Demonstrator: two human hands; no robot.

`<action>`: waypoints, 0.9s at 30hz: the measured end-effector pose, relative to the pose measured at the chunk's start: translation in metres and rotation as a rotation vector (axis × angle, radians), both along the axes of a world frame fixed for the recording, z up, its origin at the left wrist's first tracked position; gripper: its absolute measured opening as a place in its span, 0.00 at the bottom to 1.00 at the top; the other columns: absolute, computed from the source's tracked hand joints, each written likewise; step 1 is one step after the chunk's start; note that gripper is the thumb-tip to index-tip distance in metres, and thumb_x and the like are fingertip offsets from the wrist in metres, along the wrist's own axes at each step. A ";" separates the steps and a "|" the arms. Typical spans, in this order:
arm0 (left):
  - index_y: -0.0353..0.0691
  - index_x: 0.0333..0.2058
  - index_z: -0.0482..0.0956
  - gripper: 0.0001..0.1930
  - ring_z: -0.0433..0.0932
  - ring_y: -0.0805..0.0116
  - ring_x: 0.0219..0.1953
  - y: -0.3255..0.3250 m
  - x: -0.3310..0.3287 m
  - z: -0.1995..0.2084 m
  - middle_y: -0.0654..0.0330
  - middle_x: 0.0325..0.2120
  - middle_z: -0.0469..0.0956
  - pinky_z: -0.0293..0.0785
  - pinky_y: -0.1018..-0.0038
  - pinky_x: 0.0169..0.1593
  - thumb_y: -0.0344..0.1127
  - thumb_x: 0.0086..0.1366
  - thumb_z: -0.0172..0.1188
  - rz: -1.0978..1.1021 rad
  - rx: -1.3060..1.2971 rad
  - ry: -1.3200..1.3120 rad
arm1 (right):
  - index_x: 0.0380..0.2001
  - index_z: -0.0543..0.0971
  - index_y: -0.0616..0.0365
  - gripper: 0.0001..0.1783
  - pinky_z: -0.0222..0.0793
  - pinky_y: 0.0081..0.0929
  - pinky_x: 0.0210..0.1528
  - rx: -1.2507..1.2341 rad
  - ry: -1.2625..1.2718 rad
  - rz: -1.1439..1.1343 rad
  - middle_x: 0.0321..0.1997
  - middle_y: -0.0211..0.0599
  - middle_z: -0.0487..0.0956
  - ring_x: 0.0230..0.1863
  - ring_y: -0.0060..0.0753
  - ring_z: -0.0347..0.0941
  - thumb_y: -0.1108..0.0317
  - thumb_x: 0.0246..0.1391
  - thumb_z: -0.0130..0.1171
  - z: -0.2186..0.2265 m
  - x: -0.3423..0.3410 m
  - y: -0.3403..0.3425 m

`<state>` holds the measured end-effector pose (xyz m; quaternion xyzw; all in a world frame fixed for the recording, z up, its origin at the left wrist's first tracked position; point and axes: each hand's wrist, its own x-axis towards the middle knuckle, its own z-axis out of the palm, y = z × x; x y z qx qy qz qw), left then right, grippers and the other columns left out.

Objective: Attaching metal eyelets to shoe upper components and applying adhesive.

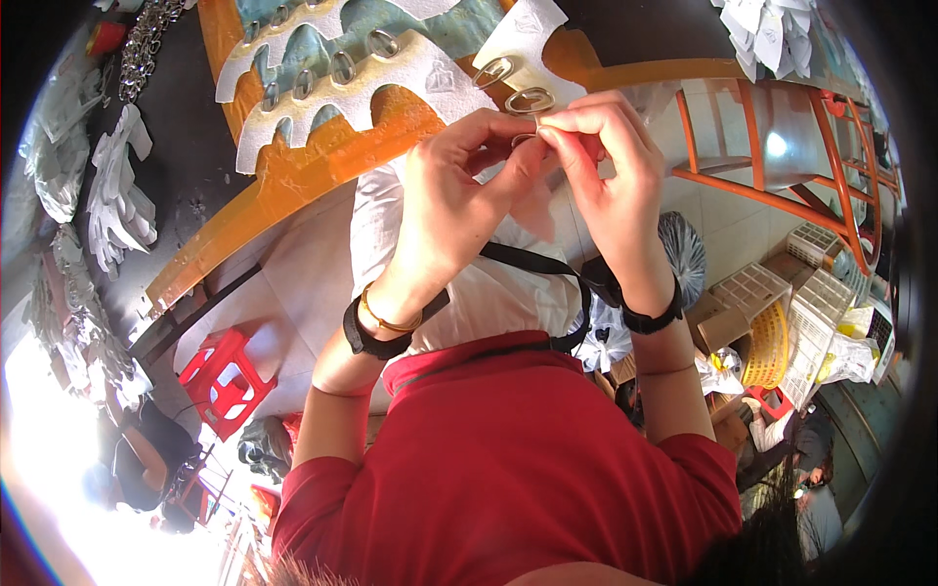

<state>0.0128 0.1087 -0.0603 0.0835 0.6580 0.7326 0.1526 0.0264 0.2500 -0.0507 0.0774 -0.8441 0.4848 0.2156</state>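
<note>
We are bringing our left hand and right hand together over the near edge of the counter, and the fingers of both are pinching a small piece between their tips. Our grip is mostly hiding it; only a bit of shiny curved rim is showing. Just beyond the fingertips an oval ring is sitting near the end of a pale card, with a second ring lying farther off. To the left, a scalloped card is carrying a row of silvery ovals. White tags are lying in a bundle on the counter's left, with a chain resting beyond them. On the floor a red stool is standing to the left, and crates are crowding the right.
</note>
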 end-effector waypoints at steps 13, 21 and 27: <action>0.30 0.36 0.72 0.08 0.73 0.81 0.28 -0.008 0.000 0.012 0.60 0.28 0.77 0.69 0.85 0.29 0.27 0.58 0.55 0.029 -0.119 0.077 | 0.62 0.43 0.51 0.42 0.63 0.20 0.44 0.021 -0.131 0.021 0.51 0.38 0.66 0.47 0.25 0.65 0.76 0.49 0.54 0.008 -0.003 0.002; 0.32 0.34 0.72 0.07 0.74 0.78 0.29 -0.021 0.001 0.027 0.62 0.28 0.76 0.70 0.82 0.32 0.27 0.57 0.56 0.122 0.246 -0.077 | 0.56 0.50 0.54 0.37 0.61 0.20 0.43 -0.625 -0.145 0.011 0.47 0.38 0.65 0.46 0.24 0.63 0.77 0.45 0.58 0.013 0.000 -0.014; 0.33 0.35 0.71 0.08 0.73 0.80 0.28 -0.031 0.000 0.021 0.61 0.27 0.76 0.70 0.84 0.30 0.28 0.57 0.57 0.084 0.327 -0.101 | 0.38 0.64 0.62 0.19 0.62 0.16 0.38 -0.849 -0.542 0.150 0.32 0.29 0.67 0.35 0.17 0.64 0.75 0.44 0.61 0.023 0.001 -0.028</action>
